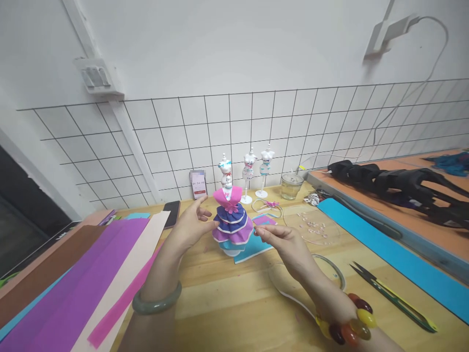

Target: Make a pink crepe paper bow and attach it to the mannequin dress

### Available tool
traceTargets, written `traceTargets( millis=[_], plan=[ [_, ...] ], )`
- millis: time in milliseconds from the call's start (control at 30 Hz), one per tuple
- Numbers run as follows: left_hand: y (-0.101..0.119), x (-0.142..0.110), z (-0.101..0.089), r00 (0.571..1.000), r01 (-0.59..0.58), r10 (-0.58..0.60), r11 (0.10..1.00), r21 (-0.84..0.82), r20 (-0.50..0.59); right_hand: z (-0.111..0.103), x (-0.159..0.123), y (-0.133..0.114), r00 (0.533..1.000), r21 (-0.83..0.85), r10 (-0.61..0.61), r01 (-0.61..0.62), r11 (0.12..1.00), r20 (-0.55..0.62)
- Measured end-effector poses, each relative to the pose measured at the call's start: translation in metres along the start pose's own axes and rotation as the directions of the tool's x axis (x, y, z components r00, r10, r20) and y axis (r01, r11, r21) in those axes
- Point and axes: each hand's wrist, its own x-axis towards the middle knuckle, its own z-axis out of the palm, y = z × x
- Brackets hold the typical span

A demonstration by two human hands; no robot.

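A mini dress form wearing a tiered dress (234,227) stands upright in front of me, with a pink collar and bow, navy and purple ruffles and a light blue lowest tier. My left hand (192,222) is at its left side, fingers apart, the thumb tip at the skirt and perhaps touching it. On the other side, my right hand (282,239) has thumb and forefinger pinched together by the ruffle edge. Whatever lies in that pinch is too small to make out. Beneath and behind the skirt lies a blue sheet (252,249) with a white edge.
Bare and printed mini dress forms (248,168) stand behind. Right are a glass cup (292,187), a clear dish of small gems (313,227), thread snips (394,296) and a blue strip (388,252). Coloured sheets (84,274) lie left, near phones (172,213).
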Motion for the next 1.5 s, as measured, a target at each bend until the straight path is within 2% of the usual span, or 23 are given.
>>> traceTargets(
  millis=[300,467,900,1000,1200,1400,1500],
  plan=[
    [0.0,-0.004,-0.002,1.0,0.025,-0.024,0.991,0.128,-0.008,-0.001,-0.001,0.001,1.0,0.016,0.014,-0.014,1.0,0.004],
    [-0.001,-0.008,-0.002,0.998,0.056,-0.057,0.991,0.118,0.006,-0.003,-0.001,0.003,1.0,0.026,0.023,-0.023,0.999,0.003],
    [-0.001,-0.026,0.007,0.979,0.201,-0.189,0.963,-0.178,0.081,-0.002,-0.005,0.004,0.999,-0.013,0.037,-0.037,0.999,0.017],
    [-0.005,-0.028,0.007,0.97,0.236,-0.218,0.952,-0.197,0.109,-0.002,-0.004,0.006,0.999,-0.026,0.031,-0.031,0.999,0.012],
    [-0.02,-0.028,0.006,0.952,0.276,-0.251,0.952,-0.135,0.177,0.0,-0.004,0.007,0.999,-0.019,0.034,-0.034,0.999,0.034],
    [-0.029,-0.025,0.008,0.935,0.338,-0.284,0.896,-0.287,0.212,0.004,-0.009,0.003,0.998,0.003,0.02,-0.02,1.0,0.057],
    [-0.033,-0.024,0.008,0.929,0.345,-0.286,0.899,-0.27,0.236,0.006,-0.01,0.002,0.997,0.02,0.03,-0.032,0.999,0.069]
  ],
)
